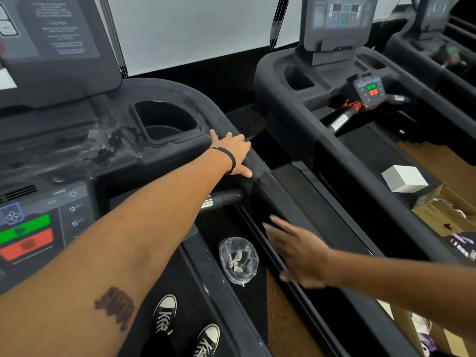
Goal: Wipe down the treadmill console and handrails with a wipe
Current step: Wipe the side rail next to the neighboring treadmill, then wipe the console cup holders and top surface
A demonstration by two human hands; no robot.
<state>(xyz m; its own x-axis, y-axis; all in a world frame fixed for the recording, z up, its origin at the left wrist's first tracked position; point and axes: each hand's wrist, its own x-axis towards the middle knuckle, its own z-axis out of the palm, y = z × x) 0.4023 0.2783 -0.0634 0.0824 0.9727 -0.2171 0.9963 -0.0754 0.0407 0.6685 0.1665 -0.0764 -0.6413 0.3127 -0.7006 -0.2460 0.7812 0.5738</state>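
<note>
My left arm reaches across the treadmill, and my left hand point(233, 154) lies palm down on the bend of the right handrail point(268, 186), fingers spread and bent over its far side. No wipe shows under or around it. My right hand point(291, 251) is blurred, its fingers straight, beside the lower part of the same rail and holding nothing. The console point(85, 150) carries wet smears left of the cup holder point(167, 122). Its control panel point(38, 228), with green and red buttons, is at the lower left.
A clear plastic-lined cup point(238, 258) holding crumpled paper sits on the side deck below the rail. My shoes point(164, 315) stand on the belt. To the right is a second treadmill point(334, 81), with a white box point(404, 177) and an open cardboard box point(443, 215) on it.
</note>
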